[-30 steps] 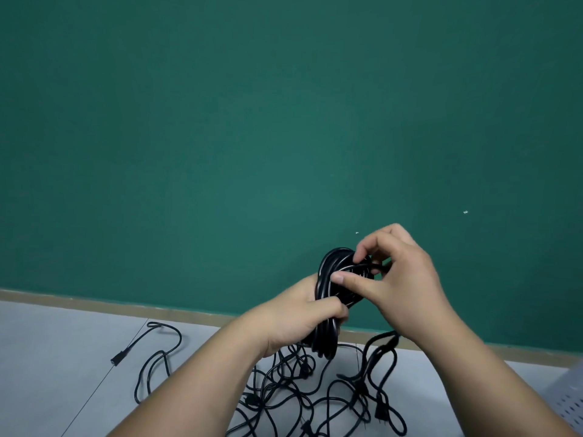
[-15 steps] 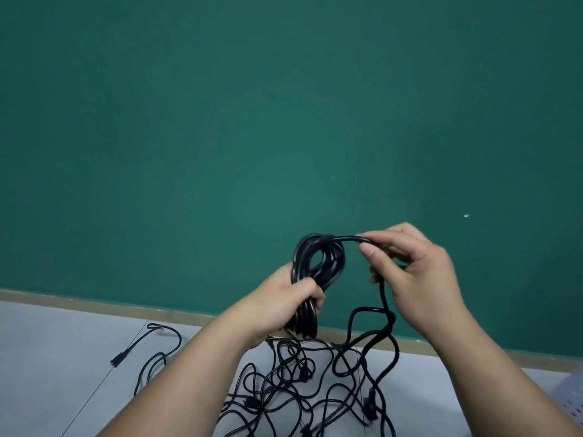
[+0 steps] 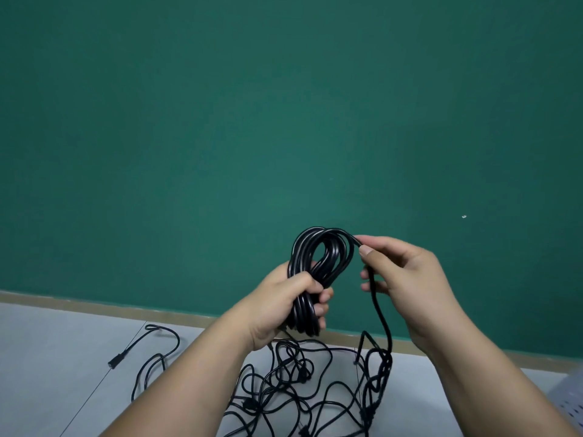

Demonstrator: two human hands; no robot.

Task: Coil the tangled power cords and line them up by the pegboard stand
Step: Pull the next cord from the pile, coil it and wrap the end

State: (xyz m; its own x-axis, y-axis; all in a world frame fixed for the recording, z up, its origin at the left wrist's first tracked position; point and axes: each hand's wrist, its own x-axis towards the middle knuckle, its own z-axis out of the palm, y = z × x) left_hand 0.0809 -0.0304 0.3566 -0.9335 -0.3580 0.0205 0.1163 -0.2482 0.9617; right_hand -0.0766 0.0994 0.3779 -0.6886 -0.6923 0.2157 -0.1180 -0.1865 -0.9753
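Above the loose tangle [image 3: 315, 389], left hand [image 3: 277, 301] grips the coil [image 3: 318, 257] mid-air; right hand [image 3: 407, 272] pinches its trailing strand [image 3: 378, 307]. That strand runs into the knot below, so a snag may yank loops loose.

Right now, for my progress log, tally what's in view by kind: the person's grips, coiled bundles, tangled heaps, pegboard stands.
Grips (the person's hands): 2, the left grip holding the coiled bundle, the right grip pinching its loose strand.
Coiled bundle: 1.
Tangled heap on the floor: 1, cords within uncountable.
Pegboard stand: 1, corner only.
Total: 5.
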